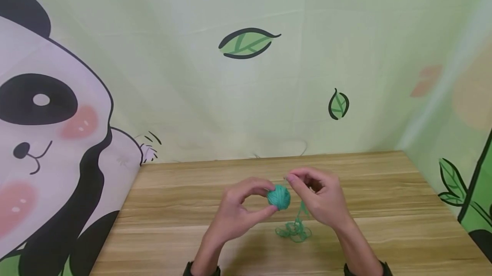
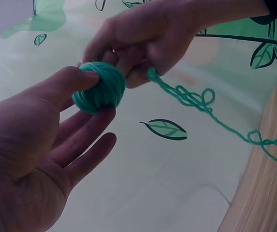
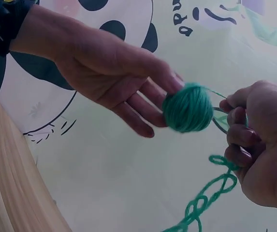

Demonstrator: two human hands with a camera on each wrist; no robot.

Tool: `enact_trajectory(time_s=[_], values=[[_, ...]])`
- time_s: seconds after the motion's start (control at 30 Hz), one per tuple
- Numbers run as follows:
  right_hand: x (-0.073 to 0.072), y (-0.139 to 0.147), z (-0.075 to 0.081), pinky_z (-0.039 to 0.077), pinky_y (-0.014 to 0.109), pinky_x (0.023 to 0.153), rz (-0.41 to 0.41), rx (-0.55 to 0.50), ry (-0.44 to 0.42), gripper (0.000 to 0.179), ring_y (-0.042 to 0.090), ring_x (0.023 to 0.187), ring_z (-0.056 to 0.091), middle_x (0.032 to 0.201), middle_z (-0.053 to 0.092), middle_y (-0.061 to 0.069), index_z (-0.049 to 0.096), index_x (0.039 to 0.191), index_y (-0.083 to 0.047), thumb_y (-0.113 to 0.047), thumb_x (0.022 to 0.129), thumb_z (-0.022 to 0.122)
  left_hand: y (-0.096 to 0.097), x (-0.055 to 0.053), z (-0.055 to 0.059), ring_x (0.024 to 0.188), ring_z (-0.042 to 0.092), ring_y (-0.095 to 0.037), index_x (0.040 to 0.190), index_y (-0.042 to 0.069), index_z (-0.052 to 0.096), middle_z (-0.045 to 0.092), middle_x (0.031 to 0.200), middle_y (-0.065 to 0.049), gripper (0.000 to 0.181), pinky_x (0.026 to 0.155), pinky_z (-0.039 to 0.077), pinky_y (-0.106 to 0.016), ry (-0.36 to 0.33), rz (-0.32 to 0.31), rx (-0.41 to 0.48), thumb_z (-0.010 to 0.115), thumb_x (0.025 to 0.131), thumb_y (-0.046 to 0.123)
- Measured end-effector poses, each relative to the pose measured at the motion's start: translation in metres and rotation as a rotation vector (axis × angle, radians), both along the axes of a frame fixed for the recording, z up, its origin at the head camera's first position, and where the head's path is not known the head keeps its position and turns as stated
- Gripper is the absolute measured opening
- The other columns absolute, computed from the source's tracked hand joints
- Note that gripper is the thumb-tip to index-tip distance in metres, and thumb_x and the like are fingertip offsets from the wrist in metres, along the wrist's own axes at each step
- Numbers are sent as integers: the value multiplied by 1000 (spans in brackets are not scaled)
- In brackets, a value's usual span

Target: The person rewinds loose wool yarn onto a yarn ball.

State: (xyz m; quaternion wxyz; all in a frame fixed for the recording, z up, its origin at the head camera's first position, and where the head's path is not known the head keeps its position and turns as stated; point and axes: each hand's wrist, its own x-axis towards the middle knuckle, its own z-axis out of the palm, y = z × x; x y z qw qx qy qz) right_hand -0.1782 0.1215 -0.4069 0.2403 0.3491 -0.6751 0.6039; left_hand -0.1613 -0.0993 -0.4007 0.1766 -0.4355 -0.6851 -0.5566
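Observation:
My left hand (image 1: 238, 207) holds a small green ball of yarn (image 1: 279, 197) between thumb and fingertips, raised above the wooden table. Just right of the ball, my right hand (image 1: 320, 195) pinches the yarn strand between thumb and forefinger, its other fingers curled in. In the right wrist view a short length of strand (image 3: 217, 93) runs taut from the top of the ball (image 3: 189, 108) to those fingertips. Loose, looped yarn (image 2: 191, 98) hangs from beneath the right hand and trails down to a tangled heap (image 1: 295, 230) on the tabletop.
The wooden table (image 1: 173, 190) spreads under both hands. Behind it hangs a pale green backdrop (image 1: 184, 75) printed with leaves and a large panda (image 1: 46, 139) at the left. Another printed sheet (image 1: 453, 139) borders the right side.

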Motion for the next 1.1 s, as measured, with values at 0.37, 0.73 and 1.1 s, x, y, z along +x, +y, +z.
enact_trajectory(time_s=[0.37,0.73,1.1], values=[[-9,-5,-7,32,25,36,-33,96,4,24,5,49,40,62,59,-5,77,96,-6,16,88,70,-2,2,-2,95,71,-24,114,-12,64,71,105,-26,39,83,64,-44,-99,-153,81,77,78,-19],[-10,-6,-9,44,16,44,-56,259,-129,13,6,53,49,70,68,-4,78,98,-7,4,95,70,-7,-9,-22,97,71,-28,118,-13,62,68,112,-28,41,86,63,-46,-131,-184,164,76,80,-18],[-5,-14,-9,33,12,40,115,366,35,26,-1,50,39,58,47,-9,69,81,-18,7,91,71,-5,-5,-10,92,73,-29,121,-10,64,73,107,-25,42,85,64,-41,-86,101,233,76,81,-18]])
